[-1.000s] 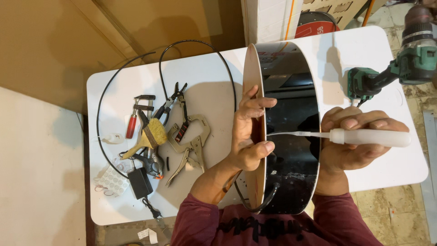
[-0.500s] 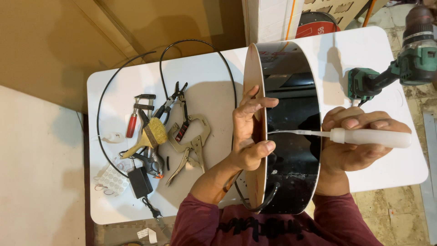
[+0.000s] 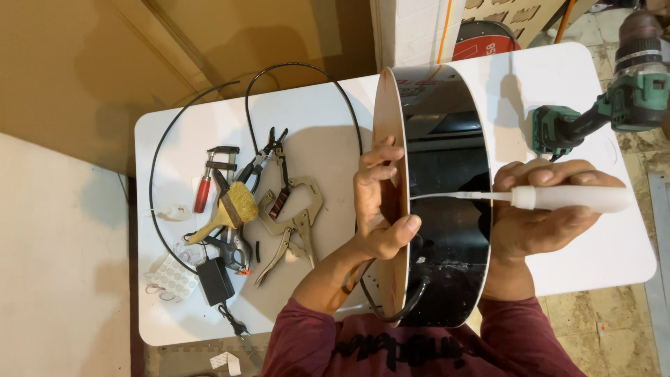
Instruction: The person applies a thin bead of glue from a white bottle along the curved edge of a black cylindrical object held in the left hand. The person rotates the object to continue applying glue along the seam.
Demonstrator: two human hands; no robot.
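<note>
Head view: left hand (image 3: 377, 209) grip around drum rim (image 3: 388, 174), right hand (image 3: 537, 216) grip around nozzle bottle (image 3: 569, 198).

A white rectangular table (image 3: 314, 119) with rounded corners fills most of the view beneath both hands. Beyond its far edge, past the left hand, brown cardboard-coloured panels (image 3: 174, 56) lean or lie at an angle. To the left of the hands, beside the table, sits a pale cream flat surface (image 3: 56, 265). To the right of the hands, a worn, mottled beige tiled floor (image 3: 628, 328) shows. Lighting is warm and even, with soft shadows.
</note>
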